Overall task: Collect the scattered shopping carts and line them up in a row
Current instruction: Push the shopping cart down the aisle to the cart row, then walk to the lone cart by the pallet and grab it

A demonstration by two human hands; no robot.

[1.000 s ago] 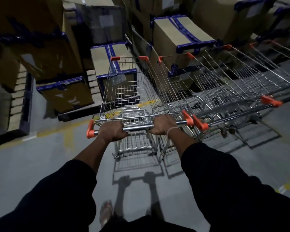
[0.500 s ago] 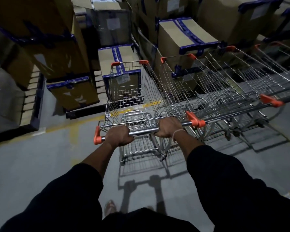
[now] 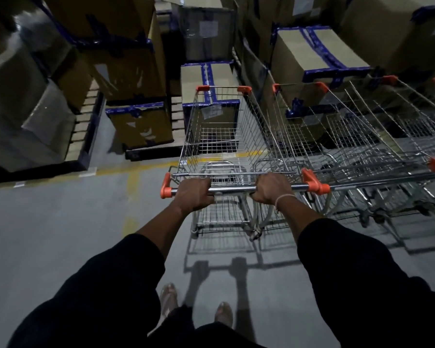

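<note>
Both hands, left hand (image 3: 195,194) and right hand (image 3: 271,189), grip my shopping cart's handle bar (image 3: 232,189), cart just left of the parked row (image 3: 362,151); I should push straight until handles align, avoiding the cardboard boxes (image 3: 209,96).

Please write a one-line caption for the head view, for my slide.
Both hands, left and right, grip a shopping cart handle beside a row of parked carts.

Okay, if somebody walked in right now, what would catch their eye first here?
Probably the wire shopping cart at centre, both hands gripping its handle bar: left hand, right hand. Next, the row of carts alongside on the right, then the blue-taped cardboard boxes stacked behind.
</note>
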